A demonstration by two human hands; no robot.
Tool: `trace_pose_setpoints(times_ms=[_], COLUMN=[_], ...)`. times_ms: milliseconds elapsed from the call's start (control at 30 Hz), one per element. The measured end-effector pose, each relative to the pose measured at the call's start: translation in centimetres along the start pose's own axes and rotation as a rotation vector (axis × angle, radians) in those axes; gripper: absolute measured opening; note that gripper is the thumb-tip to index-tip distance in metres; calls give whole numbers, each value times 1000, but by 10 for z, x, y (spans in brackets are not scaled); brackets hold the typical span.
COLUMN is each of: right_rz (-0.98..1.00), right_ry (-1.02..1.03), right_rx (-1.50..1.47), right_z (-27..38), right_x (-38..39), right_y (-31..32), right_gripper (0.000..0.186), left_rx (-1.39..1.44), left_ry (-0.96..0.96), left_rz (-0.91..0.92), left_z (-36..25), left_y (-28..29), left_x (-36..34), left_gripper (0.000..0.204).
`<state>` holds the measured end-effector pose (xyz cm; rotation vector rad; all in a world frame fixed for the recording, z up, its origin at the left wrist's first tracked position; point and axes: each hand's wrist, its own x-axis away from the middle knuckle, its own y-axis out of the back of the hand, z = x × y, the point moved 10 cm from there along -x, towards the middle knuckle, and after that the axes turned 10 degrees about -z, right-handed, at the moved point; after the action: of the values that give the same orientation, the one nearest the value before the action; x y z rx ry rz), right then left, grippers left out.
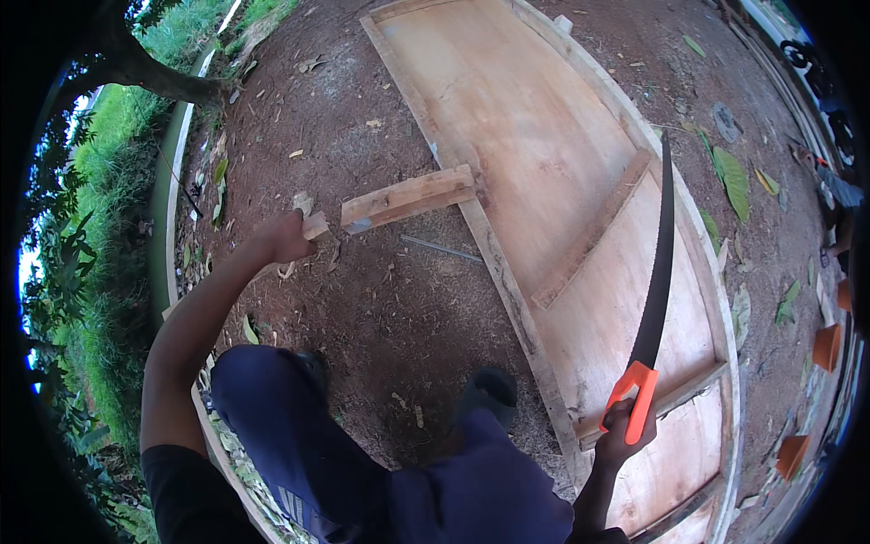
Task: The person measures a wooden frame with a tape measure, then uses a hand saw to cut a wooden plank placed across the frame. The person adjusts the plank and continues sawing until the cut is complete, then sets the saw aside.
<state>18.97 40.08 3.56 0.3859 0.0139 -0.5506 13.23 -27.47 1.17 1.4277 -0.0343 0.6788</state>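
So the left grip (288,238) was closed round a small wood offcut (316,226), just beside the near end of a thick wooden block (408,199) whose other end sat on the edge of a big framed wooden panel (507,100). The right grip (627,437) was wrapped round the orange handle of a handsaw (657,272), its dark blade pointing away over the panel. A thin rod (441,247) lay on the dirt (362,308) near the block.
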Motion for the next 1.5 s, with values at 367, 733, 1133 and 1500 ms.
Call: trace_pose_setpoints(times_ms=[367,733,1133,1500], right_rz=[87,203,472,101], right_ry=[39,187,-249,-604], right_rx=[415,99,-798,-880], right_z=[-39,7,99,36], right_x=[11,-18,35,-60], right_y=[-45,-91,-173,-132], right_gripper=[28,67,91,39], left_rx=[313,288,863,341], left_ry=[-123,-437,-793,-853], left_rz=[-642,-495,-107,-143], left_z=[15,-167,-486,-433], left_y=[123,193,292,140], left_x=[96,131,144,-20], left_gripper=[51,52,69,91])
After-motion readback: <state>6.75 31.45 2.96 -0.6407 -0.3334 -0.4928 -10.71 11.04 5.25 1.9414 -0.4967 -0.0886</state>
